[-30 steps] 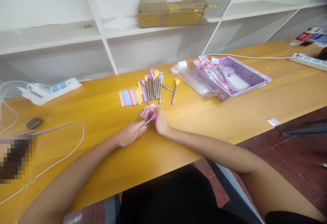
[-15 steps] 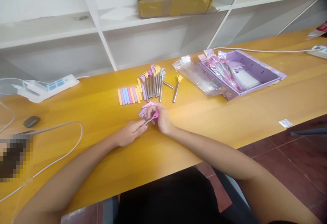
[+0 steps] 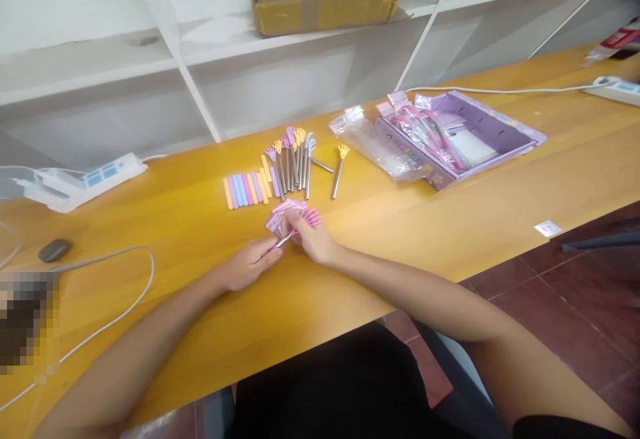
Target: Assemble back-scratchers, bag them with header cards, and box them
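A back scratcher with a pink hand-shaped head (image 3: 311,217) and a thin metal shaft is held between both my hands. My left hand (image 3: 253,262) is closed around its handle end, most of which is hidden in the fingers. My right hand (image 3: 310,237) grips it just below the pink head. Small pink and purple printed cards (image 3: 275,221) lie on the table behind the right hand. Farther back are several back scratchers (image 3: 295,165) with metal shafts and coloured heads, beside a row of pastel handle sleeves (image 3: 247,190). One yellow-headed back scratcher (image 3: 338,172) lies apart.
A purple open box (image 3: 510,133) with bagged pink items stands back right, plastic bags (image 3: 385,149) beside it. A power strip (image 3: 95,179), a dark small case (image 3: 55,250) and cables lie left. A taped carton (image 3: 325,2) sits on the shelf. A small card (image 3: 549,228) lies near the front edge.
My right hand has turned and shifted its grip from over the pink head to just below it, so the head's spread fingers now show. The whole view has shifted slightly.
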`<state>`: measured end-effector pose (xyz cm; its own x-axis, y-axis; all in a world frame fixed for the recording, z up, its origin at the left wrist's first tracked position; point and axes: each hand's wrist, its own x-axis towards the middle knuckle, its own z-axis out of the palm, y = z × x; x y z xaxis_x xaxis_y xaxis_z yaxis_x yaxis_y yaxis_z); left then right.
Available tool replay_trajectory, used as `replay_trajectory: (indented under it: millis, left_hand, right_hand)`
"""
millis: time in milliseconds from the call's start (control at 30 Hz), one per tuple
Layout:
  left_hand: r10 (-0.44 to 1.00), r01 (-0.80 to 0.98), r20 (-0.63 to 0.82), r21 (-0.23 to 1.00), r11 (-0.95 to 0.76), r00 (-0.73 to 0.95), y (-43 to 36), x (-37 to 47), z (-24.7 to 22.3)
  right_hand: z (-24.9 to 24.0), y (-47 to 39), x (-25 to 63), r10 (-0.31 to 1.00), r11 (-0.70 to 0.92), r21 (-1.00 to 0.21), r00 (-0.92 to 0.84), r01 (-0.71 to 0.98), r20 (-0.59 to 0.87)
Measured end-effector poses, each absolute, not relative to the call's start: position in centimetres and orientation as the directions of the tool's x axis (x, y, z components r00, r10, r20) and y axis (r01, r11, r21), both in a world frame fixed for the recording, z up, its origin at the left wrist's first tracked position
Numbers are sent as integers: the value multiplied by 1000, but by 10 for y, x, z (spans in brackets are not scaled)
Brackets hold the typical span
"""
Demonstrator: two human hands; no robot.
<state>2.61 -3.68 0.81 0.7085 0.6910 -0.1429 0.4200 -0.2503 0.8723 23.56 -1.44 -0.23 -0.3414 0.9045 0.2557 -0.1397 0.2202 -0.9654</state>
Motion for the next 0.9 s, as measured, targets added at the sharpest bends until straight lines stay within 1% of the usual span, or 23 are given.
replay_trajectory:
  millis: [67, 133, 200, 233, 267, 300, 333, 400, 467, 533, 633, 733, 800, 900]
  left_hand:
    - [690, 384, -128, 894, -231, 712, -37, 26, 5]
    - [700, 330, -113, 926, -183, 705, -38, 27, 1]
    - [745, 218, -88, 973, -79, 661, -39, 29, -3]
    - [779, 151, -83, 988, -16, 621, -39, 30, -5]
    - [817, 93, -84, 995, 37, 571, -39, 31, -6]
    - [842, 53, -83, 997, 65, 533, -39, 31, -7]
    - [861, 23, -81, 996, 81, 502, -39, 32, -7]
    - [872, -4, -71, 996, 84, 484, -38, 32, -6]
    - [864, -23, -71, 995, 95, 498, -37, 31, -5]
    - [854, -7, -86, 994, 105, 513, -36, 30, -4]
    - [843, 24, -90, 996, 91, 531, -37, 29, -4]
    - [838, 62, -93, 996, 71, 538, -37, 28, -2]
    - [834, 94, -99, 994, 56, 543, -38, 29, -1]
    - [823, 127, -102, 991, 37, 558, -38, 30, 0]
  right_hand:
    - [8, -10, 247, 811, 352, -936, -498, -6, 308]
    - [20, 3, 265, 670, 534, -835, -669, 134, 321]
    - [29, 24, 290, 582, 704, -643, -764, 301, 279]
    - [31, 36, 305, 595, 745, -524, -766, 413, 244]
    - [31, 49, 321, 642, 745, -411, -733, 525, 226]
    - [30, 62, 339, 705, 706, -336, -663, 624, 251]
    - [28, 74, 357, 771, 636, -310, -560, 707, 302]
    - [20, 93, 395, 866, 442, -367, -283, 818, 414]
    - [11, 105, 430, 881, 247, -390, -38, 887, 472]
    - [5, 110, 457, 884, 44, -381, 142, 923, 446]
    - [1, 107, 474, 913, -165, -276, 253, 947, 320]
    - [1, 105, 470, 934, -270, -168, 301, 948, 192]
    - [0, 106, 467, 929, -307, -132, 327, 942, 175]
    - [-2, 109, 470, 911, -325, -136, 348, 936, 222]
